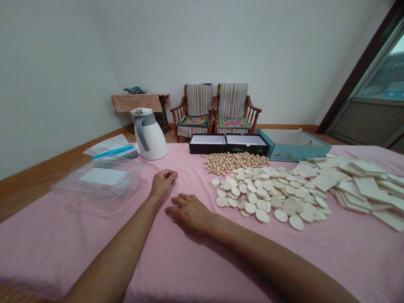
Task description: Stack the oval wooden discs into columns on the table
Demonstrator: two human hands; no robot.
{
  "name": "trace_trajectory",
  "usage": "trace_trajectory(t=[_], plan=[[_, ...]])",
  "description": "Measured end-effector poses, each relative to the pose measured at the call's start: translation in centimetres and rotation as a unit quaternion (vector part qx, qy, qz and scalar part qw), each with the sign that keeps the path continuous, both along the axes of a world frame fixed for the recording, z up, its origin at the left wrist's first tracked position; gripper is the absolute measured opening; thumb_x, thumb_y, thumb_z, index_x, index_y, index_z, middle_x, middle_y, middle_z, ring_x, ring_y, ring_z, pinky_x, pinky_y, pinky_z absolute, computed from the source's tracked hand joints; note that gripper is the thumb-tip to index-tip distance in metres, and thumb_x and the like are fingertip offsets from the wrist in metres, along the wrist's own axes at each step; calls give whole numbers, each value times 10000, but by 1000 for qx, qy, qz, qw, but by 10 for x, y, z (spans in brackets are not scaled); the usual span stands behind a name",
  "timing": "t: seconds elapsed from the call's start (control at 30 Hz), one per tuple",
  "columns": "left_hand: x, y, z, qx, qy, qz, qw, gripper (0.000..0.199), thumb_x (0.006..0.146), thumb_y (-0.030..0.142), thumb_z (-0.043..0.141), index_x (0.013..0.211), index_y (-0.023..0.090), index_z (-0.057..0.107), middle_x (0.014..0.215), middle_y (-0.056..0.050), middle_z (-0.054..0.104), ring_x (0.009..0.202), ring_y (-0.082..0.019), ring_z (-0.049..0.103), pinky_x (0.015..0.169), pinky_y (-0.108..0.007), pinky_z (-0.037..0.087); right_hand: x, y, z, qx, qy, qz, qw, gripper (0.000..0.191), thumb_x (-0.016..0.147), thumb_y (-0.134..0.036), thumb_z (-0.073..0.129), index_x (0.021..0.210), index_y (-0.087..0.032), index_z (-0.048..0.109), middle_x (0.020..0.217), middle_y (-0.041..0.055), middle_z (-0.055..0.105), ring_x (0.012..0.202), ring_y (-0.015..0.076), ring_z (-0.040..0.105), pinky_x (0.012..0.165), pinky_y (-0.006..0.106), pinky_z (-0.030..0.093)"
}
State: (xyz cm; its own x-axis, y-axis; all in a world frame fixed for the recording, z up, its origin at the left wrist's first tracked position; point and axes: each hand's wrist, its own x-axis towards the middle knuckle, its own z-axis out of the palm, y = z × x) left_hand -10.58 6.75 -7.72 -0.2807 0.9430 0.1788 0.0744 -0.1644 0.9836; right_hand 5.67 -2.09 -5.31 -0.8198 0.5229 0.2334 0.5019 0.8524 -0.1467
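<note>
My left hand (163, 183) rests on the pink cloth with its fingers curled in, thumb against fingertips. Whatever may be inside that closed hand is hidden. Just below and to its right, my right hand (191, 213) lies palm down on the cloth, fingers a little apart and holding nothing. To the right of both hands spreads a heap of pale round discs (261, 193). Behind the discs is a pile of small wooden beads (233, 162). Thin pale square boards (360, 183) lie in a loose stack at the far right.
A black two-part box (208, 148) and a light blue box (296, 150) stand at the back. On the left are a white thermos jug (150, 136), clear plastic containers (101, 185) and a blue-and-white packet (115, 150). Two wooden armchairs (233, 101) stand beyond the table.
</note>
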Motion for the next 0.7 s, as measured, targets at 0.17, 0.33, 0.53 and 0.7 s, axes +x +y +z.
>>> trace_trajectory(t=[0.17, 0.33, 0.53, 0.7], plan=[[1, 0, 1, -2, 12, -4, 1000, 334, 532, 386, 746, 699, 108, 664, 637, -46, 645, 500, -83, 492, 469, -197, 354, 20, -1, -2, -11, 22, -48, 999, 152, 913, -219, 472, 909, -153, 609, 934, 92, 598, 915, 186, 494, 775, 293, 409], [0, 0, 2, -5, 36, -8, 999, 308, 539, 371, 741, 690, 112, 676, 637, -50, 654, 524, -98, 517, 487, -203, 370, 50, -3, -7, -5, 46, -113, 993, 200, 922, -149, 417, 848, -155, 604, 872, 71, 582, 850, 167, 478, 733, 270, 385], [0, 0, 2, -11, 53, -9, 999, 312, 535, 383, 729, 684, 115, 675, 631, -48, 653, 521, -105, 518, 488, -209, 371, 77, 0, 16, 53, 74, -291, 952, 193, 817, -102, 499, 965, -137, 617, 1041, 131, 596, 1018, 248, 457, 877, 383, 344], [1, -1, 3, -4, 61, -8, 998, 292, 545, 370, 715, 689, 120, 671, 645, -50, 654, 551, -115, 527, 509, -217, 375, 65, -11, 19, 20, 84, -117, 989, 377, 904, -198, 413, 1275, -193, 480, 1364, 82, 469, 1208, 218, 396, 981, 386, 312]])
